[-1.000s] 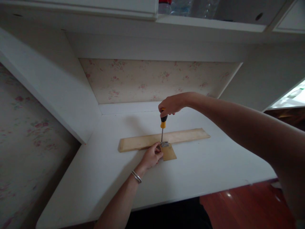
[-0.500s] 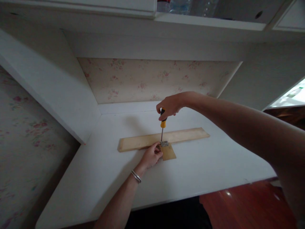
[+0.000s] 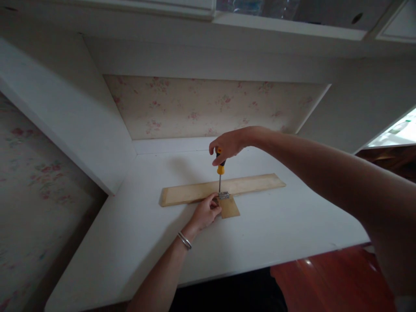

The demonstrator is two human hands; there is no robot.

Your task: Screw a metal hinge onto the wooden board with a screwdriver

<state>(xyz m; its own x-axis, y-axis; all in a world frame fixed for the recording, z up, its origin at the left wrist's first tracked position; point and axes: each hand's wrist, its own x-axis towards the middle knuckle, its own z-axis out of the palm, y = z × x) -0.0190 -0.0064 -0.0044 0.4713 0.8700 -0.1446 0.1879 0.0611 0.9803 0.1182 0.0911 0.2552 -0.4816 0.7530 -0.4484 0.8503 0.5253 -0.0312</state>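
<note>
My right hand (image 3: 228,145) is wrapped round the yellow and black handle of a screwdriver (image 3: 220,170), which stands nearly upright. Its tip meets the left part of a small metal hinge (image 3: 224,196). The hinge lies across the joint between a long wooden board (image 3: 253,184) and a small wooden piece (image 3: 230,208). From the left, my left hand (image 3: 204,212) pinches at the hinge's end with bent fingers, close against the small piece's edge. The fingertips partly hide that spot, and any screw there is too small to make out.
Both wooden pieces rest on a white desktop (image 3: 266,229). White side panels and a floral wall (image 3: 195,108) enclose it, with a shelf (image 3: 292,26) holding clear bottles overhead. The desk's front edge is close to my body, above a red floor (image 3: 325,281).
My right hand has turned slightly on the screwdriver handle and shifted a little left. The screwdriver tip stays at the hinge. My left hand and the boards keep their places.
</note>
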